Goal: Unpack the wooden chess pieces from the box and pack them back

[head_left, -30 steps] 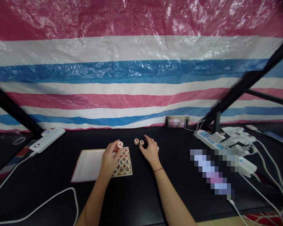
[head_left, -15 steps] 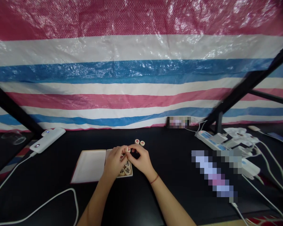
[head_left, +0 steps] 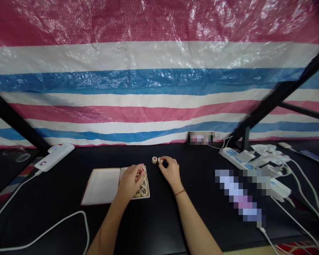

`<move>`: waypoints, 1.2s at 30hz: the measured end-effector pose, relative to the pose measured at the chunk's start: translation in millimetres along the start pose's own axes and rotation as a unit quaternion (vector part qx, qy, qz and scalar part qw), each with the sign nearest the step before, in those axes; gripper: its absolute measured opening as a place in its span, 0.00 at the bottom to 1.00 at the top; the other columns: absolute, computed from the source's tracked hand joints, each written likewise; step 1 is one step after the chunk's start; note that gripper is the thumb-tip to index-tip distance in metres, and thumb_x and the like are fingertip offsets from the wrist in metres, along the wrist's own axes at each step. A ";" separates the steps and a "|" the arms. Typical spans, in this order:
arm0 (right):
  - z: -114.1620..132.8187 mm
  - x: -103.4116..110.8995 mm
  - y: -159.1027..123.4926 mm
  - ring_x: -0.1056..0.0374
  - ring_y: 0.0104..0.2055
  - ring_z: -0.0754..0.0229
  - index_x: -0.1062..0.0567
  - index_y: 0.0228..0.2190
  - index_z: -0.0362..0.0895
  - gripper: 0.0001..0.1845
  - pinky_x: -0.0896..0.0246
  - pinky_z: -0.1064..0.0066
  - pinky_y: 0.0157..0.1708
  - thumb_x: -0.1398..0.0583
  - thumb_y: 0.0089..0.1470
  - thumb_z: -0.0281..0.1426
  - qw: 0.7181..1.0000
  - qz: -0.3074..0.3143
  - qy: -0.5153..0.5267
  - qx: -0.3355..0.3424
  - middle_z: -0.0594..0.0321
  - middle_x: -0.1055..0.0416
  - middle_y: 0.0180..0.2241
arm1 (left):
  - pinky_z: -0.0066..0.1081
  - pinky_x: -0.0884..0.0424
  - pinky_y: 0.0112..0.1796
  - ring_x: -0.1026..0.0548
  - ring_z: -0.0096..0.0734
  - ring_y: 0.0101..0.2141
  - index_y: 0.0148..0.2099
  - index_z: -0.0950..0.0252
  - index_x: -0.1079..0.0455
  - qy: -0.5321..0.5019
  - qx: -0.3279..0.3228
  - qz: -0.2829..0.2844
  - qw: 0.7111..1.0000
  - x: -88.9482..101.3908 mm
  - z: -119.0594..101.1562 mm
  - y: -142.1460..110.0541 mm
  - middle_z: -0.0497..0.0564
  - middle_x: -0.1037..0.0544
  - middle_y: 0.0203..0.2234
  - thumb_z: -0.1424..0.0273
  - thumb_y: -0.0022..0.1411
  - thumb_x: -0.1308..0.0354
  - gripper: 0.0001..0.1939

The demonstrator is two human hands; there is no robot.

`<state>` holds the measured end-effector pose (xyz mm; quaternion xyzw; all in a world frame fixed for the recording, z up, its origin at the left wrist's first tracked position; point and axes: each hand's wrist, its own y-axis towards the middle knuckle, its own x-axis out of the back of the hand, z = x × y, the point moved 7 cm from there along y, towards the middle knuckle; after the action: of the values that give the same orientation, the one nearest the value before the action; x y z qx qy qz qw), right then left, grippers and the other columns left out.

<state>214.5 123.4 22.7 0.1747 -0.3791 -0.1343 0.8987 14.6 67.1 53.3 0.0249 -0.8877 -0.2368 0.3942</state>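
Observation:
A shallow wooden box (head_left: 146, 195) holds several round wooden chess pieces (head_left: 144, 183) with red or black characters. My left hand (head_left: 129, 181) lies over the box, its fingers curled down and pinched on a piece at the far edge. Two more chess pieces (head_left: 154, 159) lie side by side on the black table beyond the box. My right hand (head_left: 171, 170) rests just right of them, fingertips pinched together against the right-hand piece (head_left: 160, 160). The box's white lid (head_left: 102, 186) lies flat to the left of the box.
A white power bank (head_left: 54, 157) with a long white cable (head_left: 39, 235) sits at the left. Power strips, plugs and cables (head_left: 255, 161) crowd the right side. A striped tarpaulin (head_left: 149, 81) hangs behind, crossed by black metal struts (head_left: 276, 95).
Half a second ago both hands met above the box over one piece. My right hand has since moved away to the two pieces on the table, and my left hand has dropped back onto the box.

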 end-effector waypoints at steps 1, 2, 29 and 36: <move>0.2 -0.7 -0.8 0.33 0.40 0.54 0.24 0.33 0.46 0.08 0.41 0.65 0.41 0.43 0.51 0.31 1.000 0.002 -0.010 -0.005 0.60 0.24 0.37 | 0.35 0.28 0.41 0.24 0.34 0.37 0.50 0.61 0.30 -0.001 0.004 0.001 1.000 0.0 0.7 -0.1 0.51 0.22 0.34 0.69 0.65 0.49 0.13; 0.4 -1.1 -1.3 0.33 0.40 0.54 0.25 0.33 0.46 0.07 0.42 0.65 0.41 0.43 0.51 0.31 1.000 0.003 -0.017 -0.008 0.60 0.24 0.37 | 0.35 0.28 0.41 0.24 0.35 0.37 0.50 0.61 0.30 -0.003 0.006 0.002 1.000 0.0 1.1 -0.2 0.51 0.23 0.34 0.69 0.65 0.49 0.13; 48.8 -15.2 -18.6 0.32 0.28 0.61 0.25 0.40 0.45 0.13 0.38 0.71 0.33 0.46 0.60 0.36 0.990 0.078 0.083 0.082 0.63 0.26 0.29 | 0.36 0.38 0.39 0.26 0.39 0.36 0.38 0.62 0.25 0.196 0.118 0.025 0.973 7.7 24.3 0.5 0.52 0.21 0.31 0.66 0.65 0.50 0.12; 62.0 -30.5 -29.6 0.29 0.31 0.60 0.26 0.41 0.45 0.13 0.37 0.71 0.33 0.46 0.61 0.37 0.985 0.118 0.105 0.070 0.63 0.25 0.30 | 0.40 0.41 0.40 0.28 0.44 0.38 0.34 0.62 0.24 0.226 0.136 0.064 0.962 7.1 24.7 0.7 0.55 0.21 0.31 0.63 0.65 0.50 0.15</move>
<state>145.5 95.0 31.4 0.2048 -0.3091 0.0184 0.9285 -7.7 75.9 44.3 0.0746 -0.7988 -0.0759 0.5920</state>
